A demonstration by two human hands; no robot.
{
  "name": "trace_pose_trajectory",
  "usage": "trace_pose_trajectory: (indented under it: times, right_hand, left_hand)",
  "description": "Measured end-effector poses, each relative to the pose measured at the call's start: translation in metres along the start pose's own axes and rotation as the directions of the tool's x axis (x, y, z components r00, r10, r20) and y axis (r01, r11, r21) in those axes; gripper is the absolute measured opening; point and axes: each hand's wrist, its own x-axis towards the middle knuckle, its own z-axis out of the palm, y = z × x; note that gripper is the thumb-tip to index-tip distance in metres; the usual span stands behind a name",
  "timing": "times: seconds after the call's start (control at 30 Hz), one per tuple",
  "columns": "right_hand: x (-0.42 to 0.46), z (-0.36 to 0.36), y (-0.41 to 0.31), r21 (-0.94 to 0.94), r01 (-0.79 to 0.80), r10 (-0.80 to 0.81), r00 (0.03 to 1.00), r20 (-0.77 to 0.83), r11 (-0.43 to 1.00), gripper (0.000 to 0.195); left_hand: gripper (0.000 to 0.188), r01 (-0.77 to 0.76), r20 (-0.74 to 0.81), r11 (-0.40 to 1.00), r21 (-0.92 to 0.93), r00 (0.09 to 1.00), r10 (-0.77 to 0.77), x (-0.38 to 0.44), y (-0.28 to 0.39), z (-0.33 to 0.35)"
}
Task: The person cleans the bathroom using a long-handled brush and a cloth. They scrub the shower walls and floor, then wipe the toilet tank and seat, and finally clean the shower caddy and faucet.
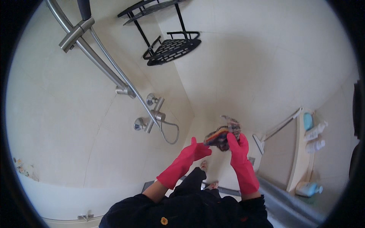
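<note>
My right hand [239, 146], in a pink rubber glove, pinches a crumpled multicoloured striped cloth [219, 136] between thumb and fingers. Part of the cloth sticks up above that hand. To its left, my left hand [196, 149] wears a matching glove, with the thumb raised apart from outstretched fingers. Its fingertips are close to the cloth's lower left edge; whether they touch it I cannot tell. Both hands are in front of my body, above the shower floor.
At left, a shower rail [97, 58], metal hose [122, 75] and mixer tap [155, 115] are on the wall. A black corner shelf [174, 51] hangs ahead. At right, a squeegee [259, 144] leans near a ledge [296, 159] with several bottles [315, 146]. A floor drain [251, 160] lies below.
</note>
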Motion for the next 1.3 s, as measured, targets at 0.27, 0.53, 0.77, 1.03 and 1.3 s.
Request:
trace_pose_trajectory:
  times: [0.27, 0.53, 0.77, 1.03, 1.3]
  right_hand:
    - [0.203, 0.051, -0.057, -0.698, 0.695, -0.802, 0.510, 0.309, 0.173, 0.009]
    - [0.415, 0.138, -0.185, -0.425, 0.626, -0.492, 0.076, 0.867, -0.653, 0.036]
    - [0.461, 0.199, -0.171, -0.055, 0.770, -0.162, -0.064, 0.985, -0.636, 0.040]
    - [0.403, 0.178, -0.274, -0.455, 0.500, -0.302, 0.846, 0.440, 0.737, 0.010]
    - [0.435, 0.157, -0.234, -0.535, 0.803, -0.346, 0.439, 0.829, -0.263, 0.011]
  left_hand:
    - [0.073, -0.225, -0.105, 0.973, 0.060, 0.967, 0.230, 0.065, 0.054, -0.055]
    - [0.072, -0.274, -0.180, 0.953, -0.127, 0.951, 0.249, 0.135, 0.109, -0.054]
    - [0.071, -0.377, -0.304, 0.890, -0.255, 0.906, 0.296, 0.215, 0.100, -0.053]
    - [0.069, -0.478, -0.465, 0.838, -0.263, 0.824, 0.324, 0.218, 0.110, 0.008]
    - [0.068, -0.517, -0.452, 0.815, -0.261, 0.812, 0.370, 0.206, 0.107, 0.032]
